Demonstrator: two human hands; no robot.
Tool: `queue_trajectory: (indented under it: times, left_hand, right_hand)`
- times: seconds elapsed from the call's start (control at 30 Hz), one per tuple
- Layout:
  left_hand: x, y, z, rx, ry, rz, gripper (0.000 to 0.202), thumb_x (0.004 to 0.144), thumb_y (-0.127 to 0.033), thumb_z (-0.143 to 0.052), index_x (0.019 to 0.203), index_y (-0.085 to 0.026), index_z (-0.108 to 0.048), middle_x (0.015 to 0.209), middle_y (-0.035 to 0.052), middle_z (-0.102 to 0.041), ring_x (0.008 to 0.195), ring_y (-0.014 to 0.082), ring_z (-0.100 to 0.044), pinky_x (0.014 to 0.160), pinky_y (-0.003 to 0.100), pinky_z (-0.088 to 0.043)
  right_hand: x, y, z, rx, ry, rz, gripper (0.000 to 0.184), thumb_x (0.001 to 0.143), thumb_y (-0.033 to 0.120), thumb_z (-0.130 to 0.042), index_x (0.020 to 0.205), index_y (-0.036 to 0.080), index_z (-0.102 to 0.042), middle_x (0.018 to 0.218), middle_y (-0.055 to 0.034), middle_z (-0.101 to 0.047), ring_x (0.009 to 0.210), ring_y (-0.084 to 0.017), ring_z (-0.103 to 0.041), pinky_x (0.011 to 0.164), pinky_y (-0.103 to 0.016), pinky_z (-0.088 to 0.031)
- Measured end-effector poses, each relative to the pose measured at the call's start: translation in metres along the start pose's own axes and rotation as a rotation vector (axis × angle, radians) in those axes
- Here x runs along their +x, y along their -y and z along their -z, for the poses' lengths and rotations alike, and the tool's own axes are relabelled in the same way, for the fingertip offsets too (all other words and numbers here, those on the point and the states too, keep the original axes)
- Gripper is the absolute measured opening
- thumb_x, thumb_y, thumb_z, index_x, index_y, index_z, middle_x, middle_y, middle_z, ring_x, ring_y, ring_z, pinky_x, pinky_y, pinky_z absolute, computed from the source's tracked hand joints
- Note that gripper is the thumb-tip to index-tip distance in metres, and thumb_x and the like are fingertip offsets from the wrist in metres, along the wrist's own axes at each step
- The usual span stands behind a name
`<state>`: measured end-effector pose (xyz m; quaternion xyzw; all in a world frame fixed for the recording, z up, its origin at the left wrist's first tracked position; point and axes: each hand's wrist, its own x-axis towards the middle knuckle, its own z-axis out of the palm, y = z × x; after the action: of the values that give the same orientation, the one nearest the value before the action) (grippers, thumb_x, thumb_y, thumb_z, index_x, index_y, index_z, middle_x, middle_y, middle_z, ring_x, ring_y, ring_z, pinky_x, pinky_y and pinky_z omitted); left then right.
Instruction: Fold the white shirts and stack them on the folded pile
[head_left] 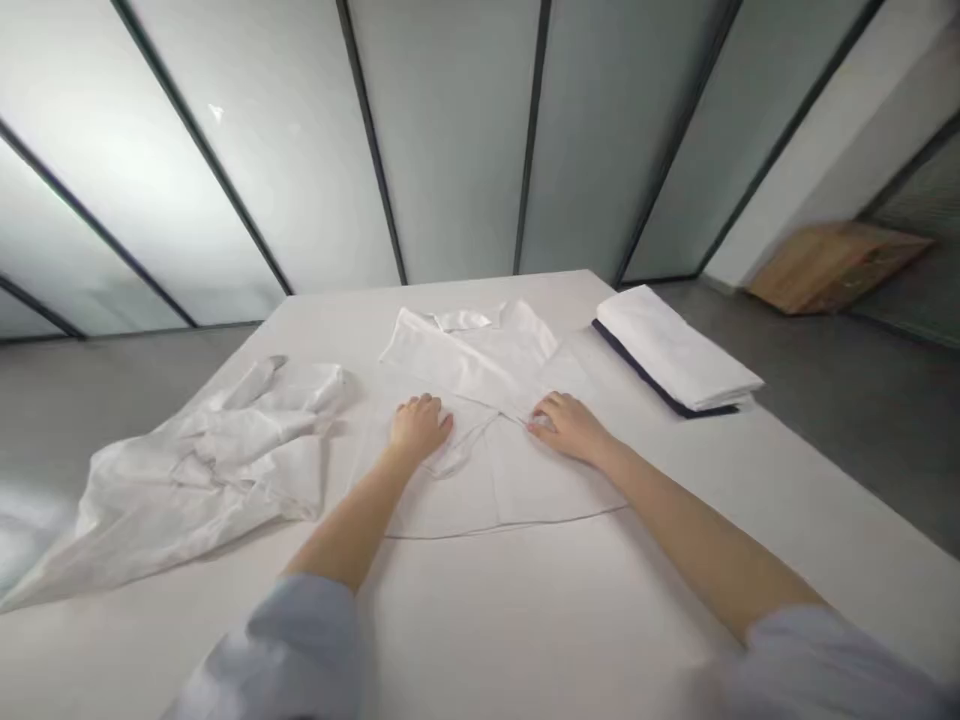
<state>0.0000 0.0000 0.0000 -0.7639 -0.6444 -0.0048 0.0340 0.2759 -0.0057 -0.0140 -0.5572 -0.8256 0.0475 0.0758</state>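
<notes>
A white shirt (480,365) lies spread on the table, collar at the far end and hem toward me. Its sleeves are folded inward across the body. My left hand (420,430) rests on the shirt's left side, fingers curled onto the cloth beside a loose sleeve end. On the other side, my right hand (570,426) has thumb and fingers bent around a bit of the fabric near the middle. Both hands press low against the shirt, and their fingertips are partly hidden in the folds.
A crumpled white garment (217,460) lies on the left, hanging over the edge of the white table (510,620). Folded white cloth (675,350) sits on a dark folded piece (637,370) at right. Frosted glass panels (450,130) stand behind; a wooden box (832,265) is on the floor.
</notes>
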Motion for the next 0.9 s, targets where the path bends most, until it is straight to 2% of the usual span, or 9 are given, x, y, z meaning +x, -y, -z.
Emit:
queue_trajectory:
  times: [0.1, 0.2, 0.3, 0.47, 0.6, 0.7, 0.77, 0.83, 0.9]
  left_hand:
    - [-0.004, -0.01, 0.007, 0.014, 0.143, 0.052, 0.045, 0.09, -0.05, -0.038, 0.103, -0.018, -0.066, 0.106, 0.0117, -0.068, 0.1, 0.0261, -0.063, 0.084, 0.038, -0.047]
    - [-0.01, -0.019, 0.008, 0.011, 0.204, 0.046, 0.057, 0.089, -0.06, -0.036, 0.109, -0.015, -0.064, 0.109, 0.0157, -0.067, 0.102, 0.0302, -0.062, 0.084, 0.042, -0.048]
    - [-0.013, -0.023, 0.0, -0.012, 0.174, 0.012, 0.065, 0.09, -0.064, -0.031, 0.122, -0.013, -0.057, 0.126, 0.019, -0.058, 0.114, 0.0322, -0.056, 0.089, 0.044, -0.046]
    - [-0.003, -0.014, -0.022, -0.03, 0.08, 0.026, 0.066, 0.094, -0.056, -0.028, 0.139, -0.009, -0.04, 0.151, 0.0215, -0.035, 0.139, 0.0322, -0.032, 0.108, 0.043, -0.031]
    - [0.005, -0.004, -0.03, -0.078, -0.001, 0.002, 0.053, 0.094, -0.041, -0.037, 0.139, -0.013, -0.042, 0.152, 0.0163, -0.035, 0.14, 0.0291, -0.03, 0.11, 0.041, -0.027]
    - [0.005, -0.002, -0.025, -0.13, -0.128, -0.065, 0.042, 0.087, -0.037, -0.05, 0.125, -0.017, -0.053, 0.136, 0.0142, -0.053, 0.128, 0.0278, -0.045, 0.102, 0.039, -0.036]
    - [0.002, -0.004, -0.021, -0.147, -0.139, -0.136, 0.026, 0.087, -0.035, -0.051, 0.105, -0.019, -0.061, 0.108, 0.0119, -0.066, 0.108, 0.0265, -0.058, 0.094, 0.04, -0.04]
    - [-0.001, -0.008, -0.018, -0.154, -0.091, -0.226, 0.021, 0.089, -0.035, -0.049, 0.085, -0.019, -0.063, 0.083, 0.009, -0.067, 0.089, 0.0248, -0.063, 0.088, 0.041, -0.042]
    - [-0.004, -0.011, -0.016, -0.17, -0.069, -0.305, 0.027, 0.089, -0.039, -0.048, 0.077, -0.019, -0.061, 0.075, 0.0074, -0.065, 0.081, 0.0233, -0.063, 0.085, 0.04, -0.042]
  right_hand:
    - [-0.003, 0.006, 0.0, -0.03, 0.015, -0.022, 0.04, 0.093, 0.047, -0.048, 0.111, 0.017, -0.066, 0.117, -0.0137, -0.06, 0.102, -0.027, -0.059, 0.09, -0.037, -0.044]
    - [-0.003, 0.009, -0.003, -0.064, 0.033, -0.027, 0.044, 0.096, 0.047, -0.039, 0.112, 0.016, -0.066, 0.116, -0.0152, -0.061, 0.1, -0.026, -0.06, 0.091, -0.038, -0.043]
    - [-0.001, 0.007, -0.009, -0.088, 0.025, -0.018, 0.046, 0.098, 0.044, -0.033, 0.115, 0.016, -0.065, 0.12, -0.0153, -0.061, 0.111, -0.028, -0.057, 0.099, -0.041, -0.039]
    - [0.006, -0.004, -0.029, -0.09, -0.022, -0.025, 0.053, 0.097, 0.045, -0.031, 0.135, 0.015, -0.05, 0.144, -0.0134, -0.047, 0.14, -0.034, -0.029, 0.111, -0.049, -0.025]
    - [0.012, -0.012, -0.038, -0.075, -0.044, -0.026, 0.055, 0.095, 0.045, -0.036, 0.141, 0.016, -0.043, 0.15, -0.0135, -0.04, 0.139, -0.033, -0.031, 0.11, -0.048, -0.027]
    - [0.014, -0.014, -0.033, -0.038, -0.176, 0.042, 0.042, 0.091, 0.039, -0.047, 0.126, 0.017, -0.056, 0.137, -0.0148, -0.053, 0.127, -0.032, -0.045, 0.103, -0.045, -0.035]
    - [0.012, -0.012, -0.027, 0.01, -0.261, 0.125, 0.028, 0.088, 0.031, -0.053, 0.109, 0.017, -0.064, 0.117, -0.0139, -0.063, 0.11, -0.029, -0.054, 0.094, -0.041, -0.04]
    - [0.009, -0.008, -0.021, 0.061, -0.304, 0.217, 0.015, 0.086, 0.026, -0.056, 0.093, 0.017, -0.066, 0.098, -0.0113, -0.066, 0.096, -0.026, -0.057, 0.086, -0.038, -0.042]
    - [0.006, -0.002, -0.018, 0.099, -0.308, 0.305, 0.011, 0.085, 0.025, -0.056, 0.084, 0.017, -0.064, 0.087, -0.0093, -0.066, 0.089, -0.024, -0.057, 0.082, -0.036, -0.042]
